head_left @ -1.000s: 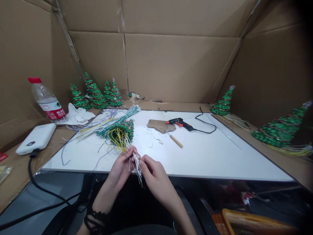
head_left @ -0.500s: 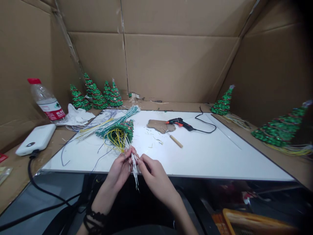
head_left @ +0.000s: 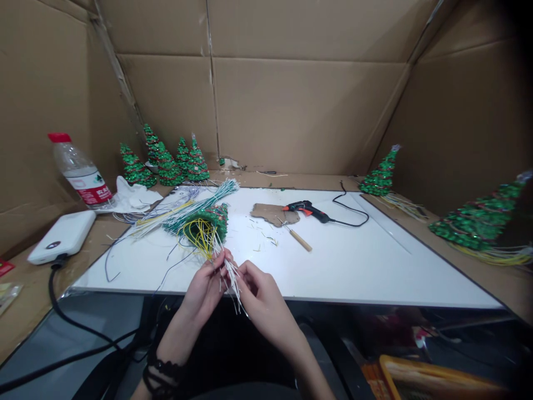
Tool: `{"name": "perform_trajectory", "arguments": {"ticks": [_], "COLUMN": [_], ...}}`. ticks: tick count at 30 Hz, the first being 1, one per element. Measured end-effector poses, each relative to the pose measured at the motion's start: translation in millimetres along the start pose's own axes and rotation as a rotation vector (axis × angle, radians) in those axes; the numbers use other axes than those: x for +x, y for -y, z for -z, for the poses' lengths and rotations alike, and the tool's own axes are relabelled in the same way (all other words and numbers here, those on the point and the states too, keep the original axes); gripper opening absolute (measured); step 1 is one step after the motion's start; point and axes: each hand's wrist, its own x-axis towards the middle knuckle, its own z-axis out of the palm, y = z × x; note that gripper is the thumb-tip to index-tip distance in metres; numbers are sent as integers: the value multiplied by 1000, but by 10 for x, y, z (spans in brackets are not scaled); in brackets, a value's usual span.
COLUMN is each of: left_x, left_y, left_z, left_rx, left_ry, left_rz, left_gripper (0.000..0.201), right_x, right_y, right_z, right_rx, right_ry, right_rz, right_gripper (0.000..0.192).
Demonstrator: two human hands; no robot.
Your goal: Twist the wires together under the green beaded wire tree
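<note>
**Wire ends in both hands, one tree underway**

Your left hand [head_left: 207,287] pinches the bundle of white wires [head_left: 231,280] coming out of the lying green tree [head_left: 208,218], just beyond your grip. Your right hand [head_left: 260,294] closes fingertips on a few strands beside it. Finished-looking trees [head_left: 166,164] stand far beyond the grip; this one's loose ends are, judging by the spread, not yet sorted. The glue gun [head_left: 306,209] lies untouched on the surface [head_left: 353,261].

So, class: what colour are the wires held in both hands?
White wires, seen in the head view.
</note>
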Motion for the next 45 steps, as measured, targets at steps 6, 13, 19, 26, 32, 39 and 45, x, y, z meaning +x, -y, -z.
{"name": "perform_trajectory", "arguments": {"ticks": [6, 13, 19, 26, 32, 39, 45], "left_x": [4, -1, 2, 8, -7, -7, -23], "left_y": [8, -2, 4, 5, -4, -1, -6], "left_z": [17, -7, 8, 9, -5, -3, -18], "left_rx": [6, 5, 5, -14, -14, -37, -69], "left_ry": [-5, 29, 29, 19, 35, 48, 55], "left_rz": [-6, -10, -4, -20, -7, 7, 4], "left_gripper": [10, 11, 10, 8, 8, 9, 8], "right_x": [18, 20, -9, -30, -64, -64, -55], "right_y": [26, 3, -24, -3, -4, -26, -40], "right_z": [31, 10, 16, 22, -2, 0, -7], "right_rx": [226, 326, 238, 122, 44, 58, 108], "right_ry": [31, 136, 95, 65, 60, 86, 96], "right_rz": [-63, -125, -117, -92, -78, -50, -25], "right_gripper": [28, 28, 29, 28, 23, 23, 24]}}
